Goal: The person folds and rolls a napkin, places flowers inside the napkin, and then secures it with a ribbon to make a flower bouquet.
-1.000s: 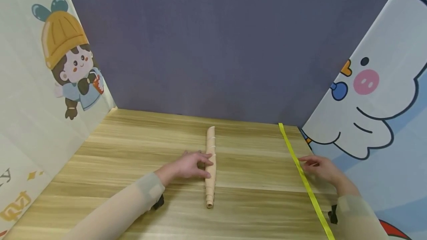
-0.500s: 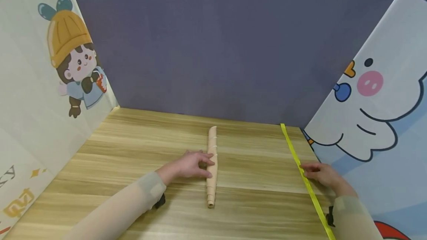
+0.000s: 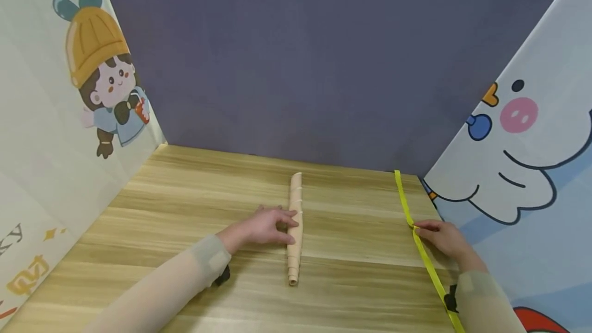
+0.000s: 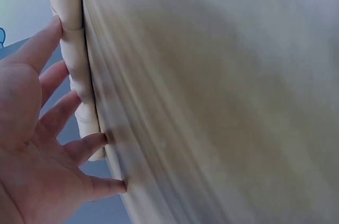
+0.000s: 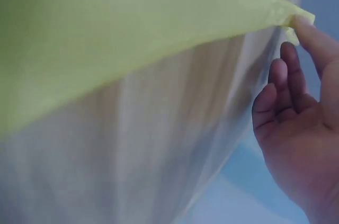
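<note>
A slim beige roll (image 3: 295, 194), wound in overlapping turns, lies lengthwise near the middle of the wooden table (image 3: 208, 297). My left hand (image 3: 265, 226) rests against its left side, fingers spread. The left wrist view shows the thumb and some fingertips touching the roll (image 4: 77, 57), while other fingertips reach down to the tabletop. Along the table's right side runs a long, flat yellow ribbon (image 3: 427, 263). My right hand (image 3: 446, 240) pinches its edge partway along, and the ribbon (image 5: 159, 12) creases at the fingertips in the right wrist view.
A dark panel (image 3: 287, 66) rises along the table's far edge. Walls with cartoon prints flank it: a figure in a yellow hat (image 3: 108, 76) at left, a white bird (image 3: 518, 168) at right. A black strap piece (image 3: 450, 299) sits by the right sleeve.
My right hand moves onto the ribbon and takes a pinch of it, bending the strip there. My left hand stays on the roll. The head view shifts slightly.
</note>
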